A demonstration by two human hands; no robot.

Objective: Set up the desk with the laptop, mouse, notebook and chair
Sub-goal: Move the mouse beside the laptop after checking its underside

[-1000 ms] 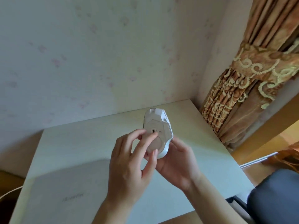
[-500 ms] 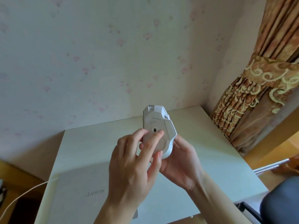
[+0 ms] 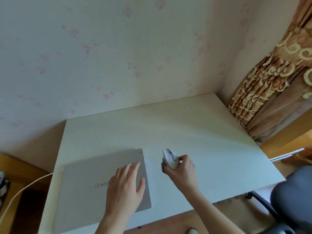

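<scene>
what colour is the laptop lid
Silver-grey, with a faint logo; the closed laptop shows only in the head view.

Only readable text is the brand on the closed laptop [image 3: 94, 176] lid, lower left of the frame. It sits upside down from this view and shows "AWEI"; the left hand [image 3: 125, 184] lies over the rest of the word. Nothing legible on the mouse [image 3: 169, 159], too small to tell.

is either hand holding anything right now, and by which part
The right hand grips the white angular computer mouse by its rear end and sides. The left hand holds nothing; it lies flat over the closed silver laptop.
</scene>
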